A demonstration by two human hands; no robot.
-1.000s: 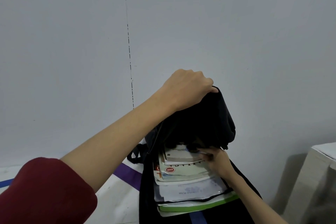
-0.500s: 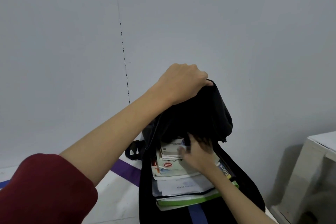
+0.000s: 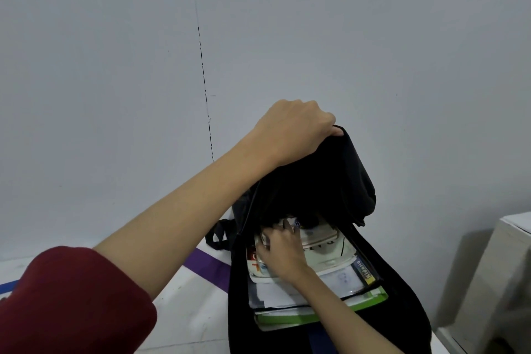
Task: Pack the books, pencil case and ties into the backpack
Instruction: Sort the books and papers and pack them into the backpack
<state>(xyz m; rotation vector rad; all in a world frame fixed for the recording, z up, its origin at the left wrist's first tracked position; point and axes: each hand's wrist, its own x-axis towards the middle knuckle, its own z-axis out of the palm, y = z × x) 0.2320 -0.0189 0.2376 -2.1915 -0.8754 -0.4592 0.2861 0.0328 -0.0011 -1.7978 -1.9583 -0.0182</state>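
Books [image 3: 324, 256] may snag inside the backpack [image 3: 339, 181] we grip open with our left hand [image 3: 293, 129] if our flat, empty right hand [image 3: 280, 250] pushes unevenly.

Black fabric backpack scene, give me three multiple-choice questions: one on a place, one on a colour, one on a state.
1. Where does the right hand rest?
A. on the stack of books inside the black fabric backpack
B. on the grey wall
C. on the left forearm

2. What colour is the sleeve on the left arm?
A. green
B. dark red
C. white

3. What is the left hand doing?
A. hanging idle
B. pointing at the wall
C. gripping the backpack's raised top flap

Answers: 1 A, its fingers lie on the top books in the open bag. 2 B, the cuff is dark red. 3 C, its fingers curl over the flap's upper edge.
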